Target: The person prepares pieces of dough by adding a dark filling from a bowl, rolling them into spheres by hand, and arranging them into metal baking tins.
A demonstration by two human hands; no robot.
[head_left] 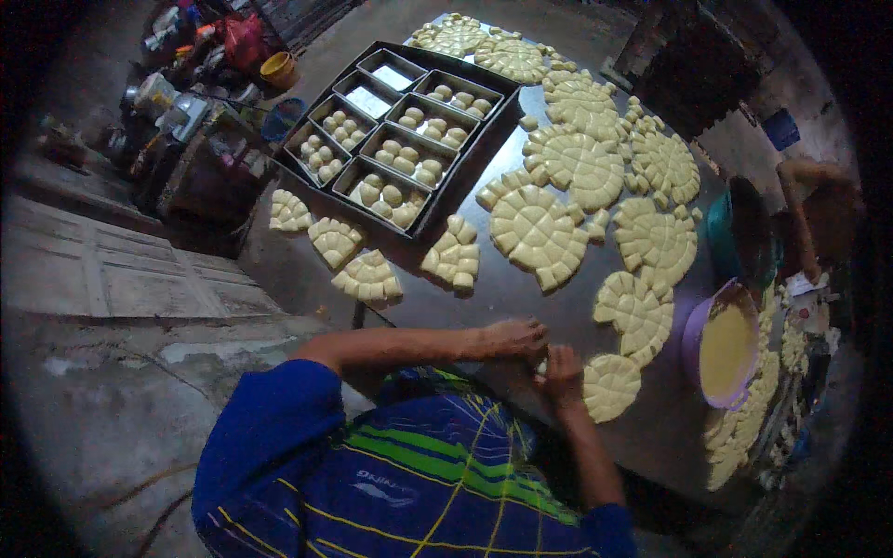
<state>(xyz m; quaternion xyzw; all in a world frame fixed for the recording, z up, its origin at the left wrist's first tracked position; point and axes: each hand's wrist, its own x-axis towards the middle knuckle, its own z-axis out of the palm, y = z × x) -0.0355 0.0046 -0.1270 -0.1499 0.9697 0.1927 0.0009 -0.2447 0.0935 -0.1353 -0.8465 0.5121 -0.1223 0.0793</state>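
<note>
Here's the broad metal table (549, 312), a black tray (458, 175) sitting along its left edge, a purple tub (692, 346) at the right edge, and scored dough rounds (538, 237) filling the stretch between. Near edge now: left hand (514, 340) curled, right hand (564, 372) close against it, fingers together, a small pale piece (542, 368) between them; whether it's pinched, I can't tell.

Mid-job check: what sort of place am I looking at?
Probably a small bakery or dough workshop: segmented pale dough rounds spread over a grey, metal-looking table, plus a dark tray of rectangular tins, most holding dough balls.
</note>
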